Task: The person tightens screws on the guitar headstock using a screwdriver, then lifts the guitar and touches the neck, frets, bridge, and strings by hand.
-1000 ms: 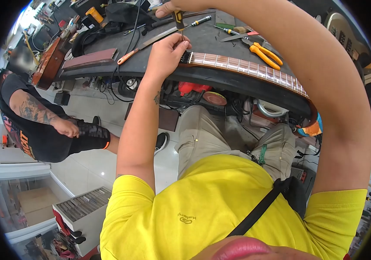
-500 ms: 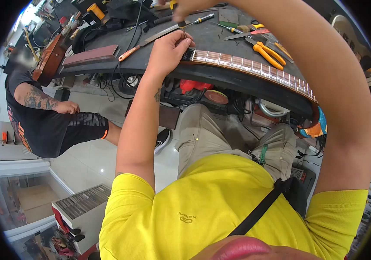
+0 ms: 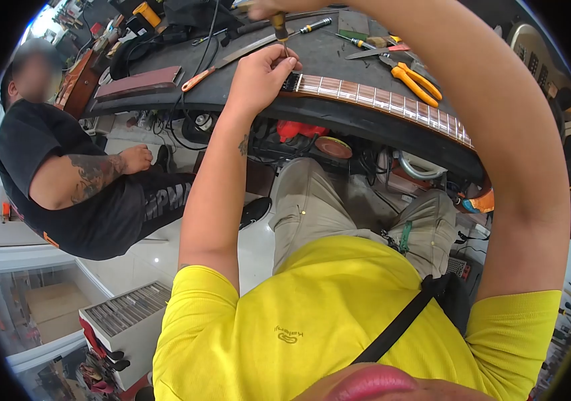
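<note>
one screwdriver [image 3: 279, 27]: our right hand [image 3: 271, 8] is at its handle, the fingers of our left hand [image 3: 262, 75] gather around its shaft beside the guitar neck [image 3: 379, 99], along the tabletop [image 3: 329, 61] edge; whether either clamps, we cannot tell. straight shaft and even pressure suit us best.

1. Two hands of the wearer: left hand [image 3: 262, 75] and right hand [image 3: 279, 6].
2. One co-worker [image 3: 52, 167], with one hand [image 3: 137, 159] clearly visible.
3. One tabletop [image 3: 342, 67].
4. One fretted guitar neck [image 3: 382, 100].
5. One screwdriver [image 3: 279, 27] at the wearer's hands.
6. Two slim tools with banded handles, one [image 3: 315, 25] farther left, one [image 3: 357, 43] farther right.
7. One pair of orange-handled pliers [image 3: 412, 85].
8. One wooden-handled file [image 3: 252, 50].
9. One reddish-brown board [image 3: 140, 81].
</note>
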### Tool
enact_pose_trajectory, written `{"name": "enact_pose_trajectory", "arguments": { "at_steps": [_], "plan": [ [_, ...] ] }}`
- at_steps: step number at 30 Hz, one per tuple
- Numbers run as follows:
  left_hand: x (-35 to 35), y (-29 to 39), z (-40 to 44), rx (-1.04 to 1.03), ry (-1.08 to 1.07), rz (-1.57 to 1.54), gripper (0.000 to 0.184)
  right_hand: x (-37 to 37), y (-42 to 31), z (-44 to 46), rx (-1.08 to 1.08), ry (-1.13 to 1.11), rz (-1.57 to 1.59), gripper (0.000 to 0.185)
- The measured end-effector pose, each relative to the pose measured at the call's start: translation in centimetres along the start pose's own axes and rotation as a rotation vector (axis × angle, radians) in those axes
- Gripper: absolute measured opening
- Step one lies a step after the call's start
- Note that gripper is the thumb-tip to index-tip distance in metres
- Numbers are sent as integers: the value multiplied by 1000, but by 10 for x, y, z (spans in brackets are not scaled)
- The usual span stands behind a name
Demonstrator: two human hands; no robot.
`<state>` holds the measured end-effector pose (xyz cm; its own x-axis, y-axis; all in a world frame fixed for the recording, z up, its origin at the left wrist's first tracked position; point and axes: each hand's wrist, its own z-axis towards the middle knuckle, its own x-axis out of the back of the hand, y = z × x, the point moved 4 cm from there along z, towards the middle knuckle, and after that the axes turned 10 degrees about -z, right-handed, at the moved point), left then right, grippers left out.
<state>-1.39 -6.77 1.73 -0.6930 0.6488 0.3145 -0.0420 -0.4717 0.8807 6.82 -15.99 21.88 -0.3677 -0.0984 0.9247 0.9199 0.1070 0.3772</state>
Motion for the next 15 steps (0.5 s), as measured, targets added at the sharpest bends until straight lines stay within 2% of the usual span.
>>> {"name": "enact_pose_trajectory", "arguments": {
  "at_steps": [1, 4, 6, 8, 9, 10, 12, 14, 15],
  "plan": [
    [0, 0, 0, -5, -1, -13, 16, -2, -8, 5, -158, -16, -43, 51],
    [-1, 0, 2, -14, 0, -24, 16, -1, 0, 4, -58, 45, -30, 50],
    [1, -1, -1, -2, 9, -27, 16, -7, 4, 16, -83, 4, -47, 48],
    [1, 2, -1, 11, 2, 12, 16, -4, 4, 12, 216, -7, 182, 45],
    [0, 2, -1, 12, 1, 11, 16, 1, 8, 11, 287, -64, 122, 44],
    [0, 2, -1, 11, 4, -4, 16, -4, 4, 13, 284, -64, 120, 44],
    [-1, 2, -1, 9, 1, -15, 16, -9, 1, 19, -39, 26, -90, 44],
    [0, 1, 1, 15, -4, 4, 16, 2, 2, 8, 14, 78, -112, 44],
    [1, 0, 1, 16, -4, 6, 16, 6, 0, 5, 27, 2, -70, 44]
  ]
}}
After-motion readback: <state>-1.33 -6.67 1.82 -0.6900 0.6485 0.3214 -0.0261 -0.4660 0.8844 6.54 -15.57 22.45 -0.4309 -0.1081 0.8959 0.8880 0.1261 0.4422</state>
